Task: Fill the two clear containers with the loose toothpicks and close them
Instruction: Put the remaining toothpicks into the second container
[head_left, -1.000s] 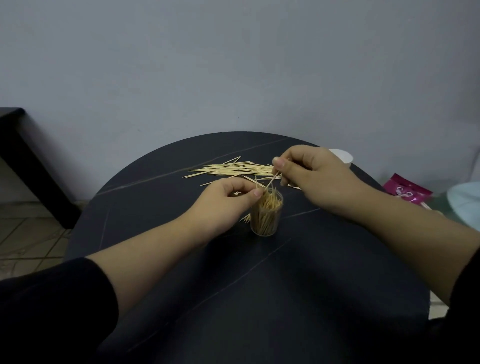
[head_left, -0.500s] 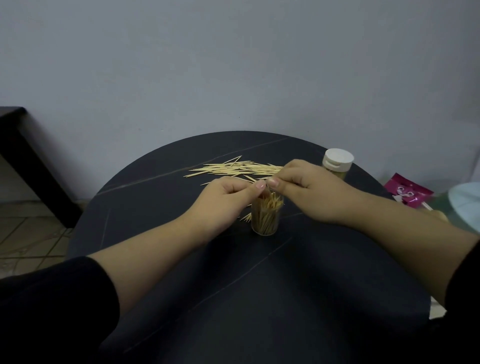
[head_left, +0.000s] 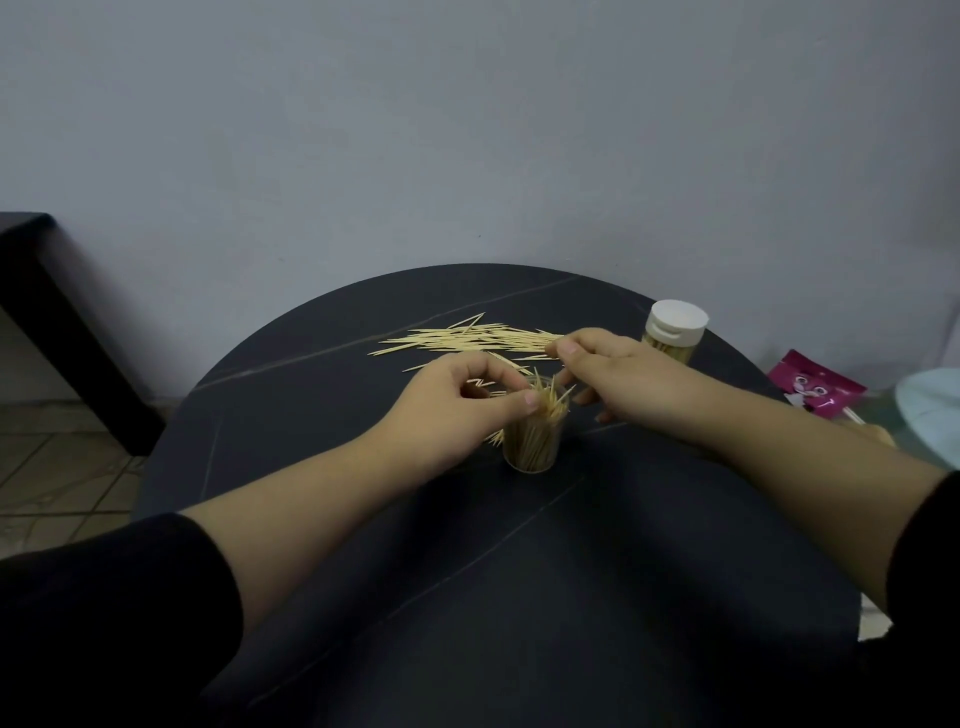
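Left hand (head_left: 457, 402): our grip pinches the top of the open container (head_left: 532, 441), frame centre.
Right hand (head_left: 618, 379): curled beside the loose toothpicks (head_left: 467, 340); we cannot tell its grip.
Closed container (head_left: 672, 332): upper right on the worktop (head_left: 519, 571).

- This looks like a room in a home, a plain eating or sitting corner.
- A small round table (head_left: 467, 597), dark with thin pale veins, stands close against a bare grey wall (head_left: 467, 130).
- Floor tiles (head_left: 47, 467) show at the left, beside a dark bench or side table (head_left: 31, 270).
- Household odds lie about: toothpicks (head_left: 467, 338), a white-lidded jar (head_left: 675, 327), and a pink packet (head_left: 815, 387) past the table's right edge.
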